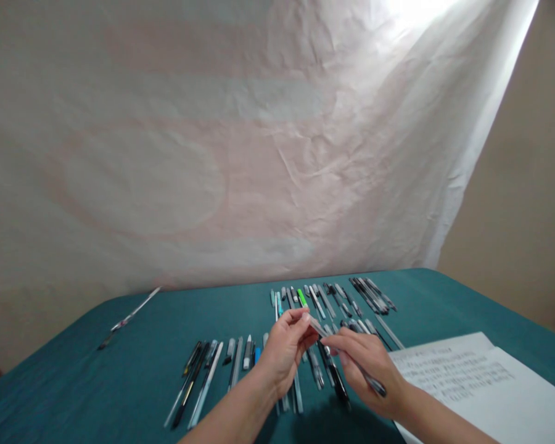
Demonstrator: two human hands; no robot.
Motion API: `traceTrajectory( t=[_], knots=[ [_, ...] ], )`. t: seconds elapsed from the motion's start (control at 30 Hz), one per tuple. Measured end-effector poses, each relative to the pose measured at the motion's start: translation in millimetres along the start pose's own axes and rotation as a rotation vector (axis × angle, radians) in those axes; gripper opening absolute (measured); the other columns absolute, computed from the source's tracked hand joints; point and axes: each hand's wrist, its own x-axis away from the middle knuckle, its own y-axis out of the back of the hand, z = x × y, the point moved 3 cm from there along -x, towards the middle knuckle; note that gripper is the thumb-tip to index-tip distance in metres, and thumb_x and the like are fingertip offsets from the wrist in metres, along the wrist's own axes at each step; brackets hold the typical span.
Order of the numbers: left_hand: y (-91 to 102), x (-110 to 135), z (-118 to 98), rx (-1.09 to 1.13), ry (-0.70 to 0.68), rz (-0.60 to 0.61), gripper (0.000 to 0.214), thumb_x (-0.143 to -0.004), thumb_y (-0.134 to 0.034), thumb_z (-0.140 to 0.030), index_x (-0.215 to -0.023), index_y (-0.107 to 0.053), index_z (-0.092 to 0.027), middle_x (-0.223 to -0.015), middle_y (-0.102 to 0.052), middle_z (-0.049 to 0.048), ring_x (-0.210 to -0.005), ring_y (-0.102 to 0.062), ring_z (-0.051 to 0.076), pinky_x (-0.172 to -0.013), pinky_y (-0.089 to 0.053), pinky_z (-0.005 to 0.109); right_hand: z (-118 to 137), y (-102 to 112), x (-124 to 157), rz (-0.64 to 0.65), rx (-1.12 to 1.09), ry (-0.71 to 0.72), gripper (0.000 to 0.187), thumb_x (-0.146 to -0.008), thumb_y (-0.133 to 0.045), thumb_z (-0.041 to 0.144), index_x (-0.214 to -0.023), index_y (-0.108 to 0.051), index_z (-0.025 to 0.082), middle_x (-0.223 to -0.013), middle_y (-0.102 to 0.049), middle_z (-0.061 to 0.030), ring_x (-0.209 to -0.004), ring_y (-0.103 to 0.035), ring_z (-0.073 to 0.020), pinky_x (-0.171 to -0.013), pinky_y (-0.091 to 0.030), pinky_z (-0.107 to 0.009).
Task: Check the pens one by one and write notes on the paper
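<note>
My left hand and my right hand meet over the middle of a table with a teal cloth. Between them they hold one clear pen. The left fingers pinch its far tip, where a cap seems to sit. The right fingers are wrapped round its barrel, whose dark end sticks out toward me. Under and around the hands lie rows of pens side by side.
A group of dark and white pens lies at the near left. A lone pen rests at the far left edge. Sheets of written paper lie at the right. A creased white backdrop hangs behind the table.
</note>
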Motion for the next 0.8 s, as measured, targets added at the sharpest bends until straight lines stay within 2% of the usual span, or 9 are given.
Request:
traceTrajectory(
  t=[0.2, 0.63, 0.8],
  knots=[
    [-5.7, 6.5, 1.6, -0.002, -0.036, 0.038, 0.021, -0.077, -0.061, -0.025, -0.093, -0.053, -0.015, -0.082, -0.062, 0.0049, -0.074, -0.06, 0.012, -0.078, -0.046, 0.028, 0.2, -1.5, 2.1, 0.007, 0.001, 0.052, 0.029, -0.081, -0.034, 0.009, -0.103, -0.052, 0.017, -0.075, -0.053, -0.0037, -0.066, -0.052, -0.0149, -0.061, -0.038, -0.027],
    [-13.3, 13.4, 0.5, 0.036, -0.052, 0.044, 0.024, -0.076, -0.062, -0.024, -0.096, -0.053, -0.015, -0.08, -0.065, 0.0059, -0.074, -0.061, 0.013, -0.076, -0.048, 0.027, 0.9, 1.1, 0.3, -0.02, 0.0, 0.118, 0.026, -0.079, -0.032, 0.008, -0.094, -0.052, 0.017, -0.073, -0.051, -0.0035, -0.065, -0.05, -0.0149, -0.06, -0.037, -0.027],
    [-12.3, 10.0, -2.9, 0.025, -0.059, 0.035, 0.024, -0.076, -0.062, -0.022, -0.098, -0.053, -0.015, -0.08, -0.065, 0.0062, -0.073, -0.061, 0.013, -0.075, -0.048, 0.026, -2.8, -4.0, -1.6, 0.051, 0.011, 0.074, 0.026, -0.079, -0.034, 0.01, -0.096, -0.053, 0.016, -0.075, -0.051, -0.0035, -0.064, -0.049, -0.0144, -0.059, -0.038, -0.027]
  ],
)
